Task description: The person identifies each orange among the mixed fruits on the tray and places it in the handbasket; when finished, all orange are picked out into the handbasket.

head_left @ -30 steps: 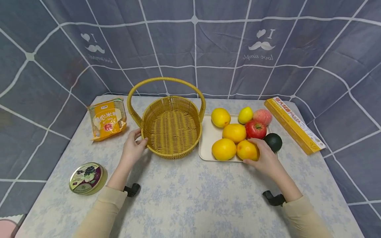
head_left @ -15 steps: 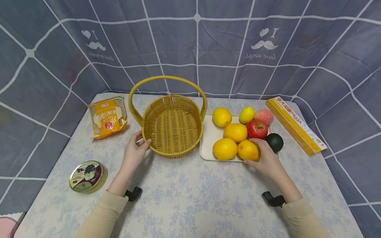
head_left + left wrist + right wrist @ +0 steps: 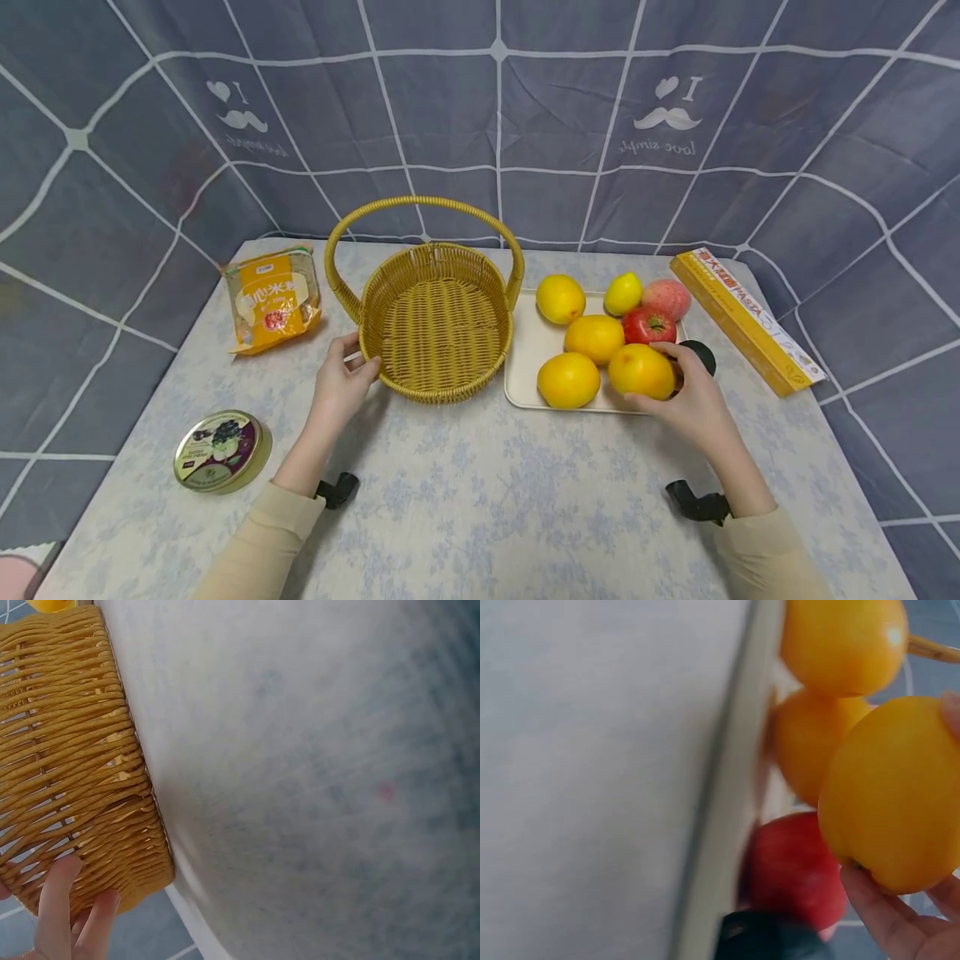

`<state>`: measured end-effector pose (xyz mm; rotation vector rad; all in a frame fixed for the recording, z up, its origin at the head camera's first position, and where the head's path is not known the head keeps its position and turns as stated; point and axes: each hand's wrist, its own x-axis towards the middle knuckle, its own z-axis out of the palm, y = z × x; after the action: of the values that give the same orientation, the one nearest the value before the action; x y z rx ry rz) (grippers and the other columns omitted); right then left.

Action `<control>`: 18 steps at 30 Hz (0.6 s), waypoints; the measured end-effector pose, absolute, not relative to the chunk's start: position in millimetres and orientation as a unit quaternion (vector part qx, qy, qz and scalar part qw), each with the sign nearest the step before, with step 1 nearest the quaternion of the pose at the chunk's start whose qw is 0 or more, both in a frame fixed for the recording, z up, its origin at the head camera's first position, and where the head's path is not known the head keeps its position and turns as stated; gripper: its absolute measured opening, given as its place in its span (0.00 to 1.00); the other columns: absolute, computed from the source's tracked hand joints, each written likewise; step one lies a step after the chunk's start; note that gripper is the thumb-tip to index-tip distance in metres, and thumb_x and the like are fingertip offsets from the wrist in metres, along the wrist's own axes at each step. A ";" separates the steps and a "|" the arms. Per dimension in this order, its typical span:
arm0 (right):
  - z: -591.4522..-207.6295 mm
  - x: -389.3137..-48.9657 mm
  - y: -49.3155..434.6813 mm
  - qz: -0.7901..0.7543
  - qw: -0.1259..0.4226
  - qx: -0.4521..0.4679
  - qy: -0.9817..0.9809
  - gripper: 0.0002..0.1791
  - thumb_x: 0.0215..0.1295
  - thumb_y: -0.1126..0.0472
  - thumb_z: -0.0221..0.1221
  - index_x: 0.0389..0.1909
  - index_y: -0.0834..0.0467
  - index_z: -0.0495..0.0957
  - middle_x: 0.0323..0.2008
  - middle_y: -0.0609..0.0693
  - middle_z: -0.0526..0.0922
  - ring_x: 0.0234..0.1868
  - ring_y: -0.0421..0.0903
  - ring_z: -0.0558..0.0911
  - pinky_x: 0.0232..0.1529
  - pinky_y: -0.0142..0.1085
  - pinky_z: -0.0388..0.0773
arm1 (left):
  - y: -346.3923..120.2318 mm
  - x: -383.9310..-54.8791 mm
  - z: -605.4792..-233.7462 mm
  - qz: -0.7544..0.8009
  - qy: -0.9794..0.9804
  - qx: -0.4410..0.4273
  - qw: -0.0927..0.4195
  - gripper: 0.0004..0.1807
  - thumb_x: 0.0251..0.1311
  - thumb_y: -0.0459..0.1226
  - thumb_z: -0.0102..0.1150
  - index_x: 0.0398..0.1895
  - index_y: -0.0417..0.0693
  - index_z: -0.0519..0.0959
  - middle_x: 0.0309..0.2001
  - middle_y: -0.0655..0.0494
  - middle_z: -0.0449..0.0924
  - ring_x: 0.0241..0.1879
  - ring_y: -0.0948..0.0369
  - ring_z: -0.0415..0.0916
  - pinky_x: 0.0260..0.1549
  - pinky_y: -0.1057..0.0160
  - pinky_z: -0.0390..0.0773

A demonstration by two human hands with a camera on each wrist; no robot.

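A woven yellow basket (image 3: pixel 442 333) with a tall arched handle stands in the middle of the table. My left hand (image 3: pixel 343 379) holds its left side, thumb near the rim and fingers on the outer weave (image 3: pixel 82 780). My right hand (image 3: pixel 693 396) grips a yellow fruit with an orange blush (image 3: pixel 641 372) between thumb and fingers, over the right front of a cream tray (image 3: pixel 527 354). In the right wrist view, the gripped fruit (image 3: pixel 896 795) hangs above a red apple (image 3: pixel 795 866). More yellow fruits (image 3: pixel 568 381) lie on the tray, to the left of that hand.
Behind on the tray are a small yellow fruit (image 3: pixel 622 293) and a peach (image 3: pixel 667 298). A dark green fruit (image 3: pixel 701 357) is partly behind my right hand. A pasta box (image 3: pixel 746 321) lies at right, a food packet (image 3: pixel 273 300) and a round tin (image 3: pixel 221 450) at left.
My right hand has lifted the yellow fruit slightly and shifted it a little right, so it now overlaps the apple and dark green fruit more. The left hand stays at the basket.
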<state>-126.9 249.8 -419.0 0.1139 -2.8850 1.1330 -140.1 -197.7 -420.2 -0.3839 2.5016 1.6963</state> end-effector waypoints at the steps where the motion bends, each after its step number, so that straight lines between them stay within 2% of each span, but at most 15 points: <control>1: -415.2 -127.5 248.0 0.370 0.021 0.036 -0.928 0.44 0.53 0.50 0.74 0.67 0.61 0.64 0.61 0.63 0.69 0.58 0.61 0.70 0.62 0.62 0.71 | -198.0 -140.1 -420.5 0.557 0.820 -0.125 0.048 0.33 0.71 0.34 0.49 0.75 0.39 0.51 0.71 0.38 0.58 0.68 0.47 0.66 0.56 0.59 0.82; 9: -385.3 -140.1 206.5 0.458 -0.005 0.051 -0.887 0.43 0.54 0.51 0.73 0.68 0.57 0.63 0.65 0.59 0.68 0.61 0.60 0.72 0.66 0.58 0.72 | -199.0 -140.6 -423.3 0.558 0.819 -0.124 0.052 0.32 0.72 0.34 0.48 0.75 0.40 0.51 0.71 0.39 0.58 0.68 0.48 0.66 0.57 0.55 0.81; 14: -379.5 -155.6 151.4 0.509 -0.044 0.111 -0.853 0.42 0.51 0.56 0.75 0.67 0.55 0.66 0.65 0.55 0.71 0.62 0.57 0.73 0.66 0.54 0.73 | -199.6 -140.3 -422.7 0.554 0.821 -0.128 0.055 0.33 0.72 0.34 0.48 0.76 0.40 0.51 0.71 0.39 0.58 0.68 0.47 0.65 0.58 0.53 0.81; 18: -377.8 -168.0 101.8 0.521 -0.071 0.148 -0.837 0.42 0.50 0.53 0.75 0.66 0.51 0.67 0.64 0.51 0.72 0.62 0.54 0.75 0.64 0.51 0.75 | -198.8 -140.5 -422.8 0.553 0.822 -0.128 0.054 0.32 0.72 0.34 0.48 0.76 0.40 0.50 0.71 0.38 0.58 0.68 0.47 0.65 0.58 0.52 0.80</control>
<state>-168.0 101.8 -377.8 0.4885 -2.7566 1.7169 -140.5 -198.8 -422.8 -0.3892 2.4969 1.6795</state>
